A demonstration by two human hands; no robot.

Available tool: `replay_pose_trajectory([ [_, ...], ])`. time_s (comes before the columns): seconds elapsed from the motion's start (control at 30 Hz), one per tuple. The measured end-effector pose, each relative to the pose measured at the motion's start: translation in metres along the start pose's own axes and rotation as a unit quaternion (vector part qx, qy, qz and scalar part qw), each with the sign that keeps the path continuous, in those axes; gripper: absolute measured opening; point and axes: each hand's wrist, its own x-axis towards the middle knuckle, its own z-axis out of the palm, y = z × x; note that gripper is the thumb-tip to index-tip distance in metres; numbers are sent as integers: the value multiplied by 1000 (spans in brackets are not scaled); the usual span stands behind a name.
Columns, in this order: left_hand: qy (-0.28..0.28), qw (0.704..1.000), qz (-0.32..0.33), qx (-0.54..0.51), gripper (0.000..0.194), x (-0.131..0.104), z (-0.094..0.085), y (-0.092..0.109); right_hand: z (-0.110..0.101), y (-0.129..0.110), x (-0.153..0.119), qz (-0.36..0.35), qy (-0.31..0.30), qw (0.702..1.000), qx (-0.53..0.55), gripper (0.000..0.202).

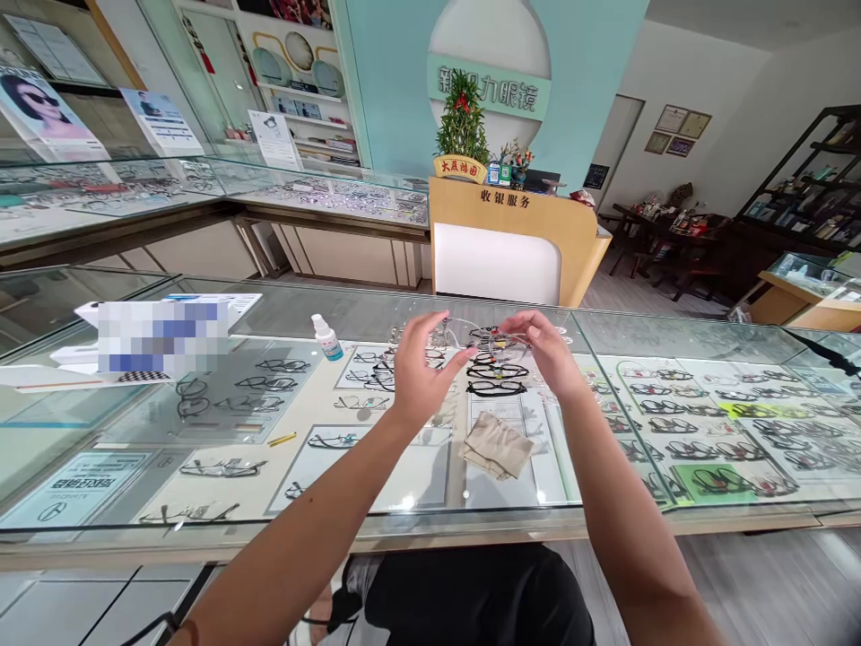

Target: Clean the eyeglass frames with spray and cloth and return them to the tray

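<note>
Above the glass display case, a pair of clear-framed glasses [463, 333] hangs between my two hands. My left hand [422, 368] is beside its left end, thumb and index finger spread around it; the exact contact is hard to make out. The fingers of my right hand [543, 348] are bent together around the other end of the glasses. Below them on the glass lies a crumpled beige cloth [498, 446]. A small white spray bottle with blue liquid [327, 338] stands upright to the left of my left hand.
The glass case [404, 522] holds rows of glasses [496, 388] beneath its top. A white box with a blurred patch [73, 357] sits at the left. A yellow pen-like item [282, 440] is near the middle left. Beyond stands a wooden counter [578, 233] with a plant.
</note>
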Motion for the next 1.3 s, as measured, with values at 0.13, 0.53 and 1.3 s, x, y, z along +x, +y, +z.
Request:
replay_pose_trajectory([
  [0.13,46,998,-32,-24,58,2,2,-9,14,10,-2,-66,43,994,-82,42],
  [0.53,71,992,-77,-70,60,12,-4,16,51,-1,-6,-115,154,950,-244,49],
  [1.3,138,977,102,-128,55,113,-32,87,61,-126,13,-269,234,879,-317,53],
])
